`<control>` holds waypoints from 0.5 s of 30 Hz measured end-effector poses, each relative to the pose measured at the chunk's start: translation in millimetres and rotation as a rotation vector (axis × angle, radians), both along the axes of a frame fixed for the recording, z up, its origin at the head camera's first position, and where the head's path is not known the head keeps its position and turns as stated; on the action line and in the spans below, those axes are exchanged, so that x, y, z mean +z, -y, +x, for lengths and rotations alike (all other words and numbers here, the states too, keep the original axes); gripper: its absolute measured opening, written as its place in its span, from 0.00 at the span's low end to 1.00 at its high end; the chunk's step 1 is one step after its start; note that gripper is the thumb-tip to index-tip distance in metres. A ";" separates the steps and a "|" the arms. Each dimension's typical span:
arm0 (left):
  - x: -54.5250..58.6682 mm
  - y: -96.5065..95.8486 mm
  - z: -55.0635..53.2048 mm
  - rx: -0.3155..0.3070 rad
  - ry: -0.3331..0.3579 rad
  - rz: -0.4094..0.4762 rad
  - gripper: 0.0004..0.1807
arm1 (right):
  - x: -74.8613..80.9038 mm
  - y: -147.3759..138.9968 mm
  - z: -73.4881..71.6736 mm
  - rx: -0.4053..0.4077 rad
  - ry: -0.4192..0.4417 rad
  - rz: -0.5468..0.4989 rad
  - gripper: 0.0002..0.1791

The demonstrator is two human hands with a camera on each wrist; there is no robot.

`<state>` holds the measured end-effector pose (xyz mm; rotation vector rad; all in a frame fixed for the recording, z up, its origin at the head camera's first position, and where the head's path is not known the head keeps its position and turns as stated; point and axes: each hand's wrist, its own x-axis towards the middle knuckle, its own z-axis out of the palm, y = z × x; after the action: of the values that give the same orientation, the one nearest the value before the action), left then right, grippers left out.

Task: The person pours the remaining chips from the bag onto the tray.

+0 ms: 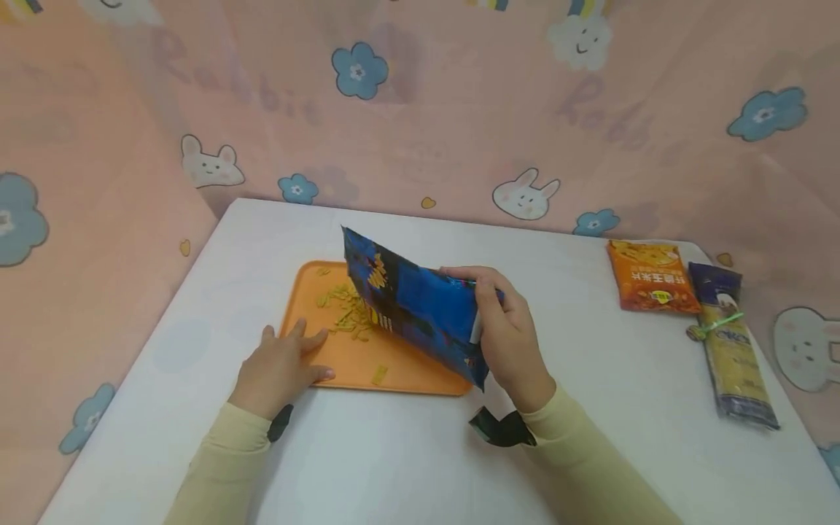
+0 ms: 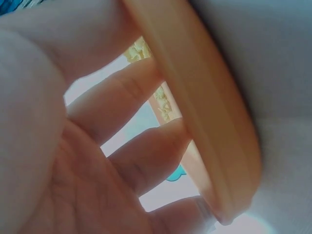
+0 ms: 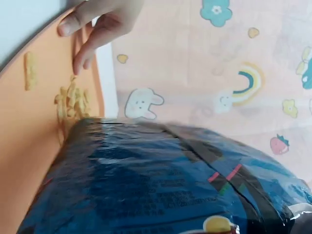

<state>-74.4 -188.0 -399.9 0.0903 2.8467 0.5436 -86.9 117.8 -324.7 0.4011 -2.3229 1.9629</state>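
Note:
A blue snack bag (image 1: 426, 302) is gripped at its right end by my right hand (image 1: 515, 328), the thumb on the side facing me. The bag slants over an orange tray (image 1: 420, 372), its far-left end lower and near a pile of yellow snack sticks (image 1: 351, 310). One loose stick (image 1: 380, 375) lies near the tray's front edge. My left hand (image 1: 278, 372) rests at the tray's front-left corner with spread fingers. In the left wrist view those fingers (image 2: 151, 158) reach the tray's rim (image 2: 209, 112). The bag's opening is out of sight.
At the table's right side lie an orange snack packet (image 1: 652, 277) and a long yellow-and-purple packet (image 1: 738, 350) with a green tie (image 1: 722, 323) around it. A pink patterned cloth (image 1: 420, 131) hangs behind the white table (image 1: 394, 452).

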 end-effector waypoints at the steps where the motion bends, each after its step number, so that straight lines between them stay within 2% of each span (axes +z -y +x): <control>1: -0.3 -0.3 -0.4 -0.003 0.000 -0.001 0.39 | -3.6 0.3 -1.5 -0.006 0.012 -0.004 0.27; 4: -0.2 -0.5 -0.6 -0.006 0.003 -0.008 0.39 | -7.6 0.2 -3.5 -0.011 0.021 -0.025 0.28; 9: 0.2 0.1 0.6 0.002 0.014 -0.007 0.40 | -10.2 -2.0 -4.6 -0.010 0.055 0.005 0.28; 12: 0.1 0.2 0.5 -0.005 0.003 -0.005 0.39 | -3.6 -4.5 -3.1 -0.025 0.059 0.016 0.28; 15: 0.3 -0.2 0.8 -0.009 -0.004 -0.004 0.39 | 13.9 -8.8 2.6 -0.057 0.025 0.016 0.29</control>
<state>-73.6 -187.9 -399.6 0.1030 2.8496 0.5369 -84.3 126.6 -310.8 0.3093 -2.3394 1.9355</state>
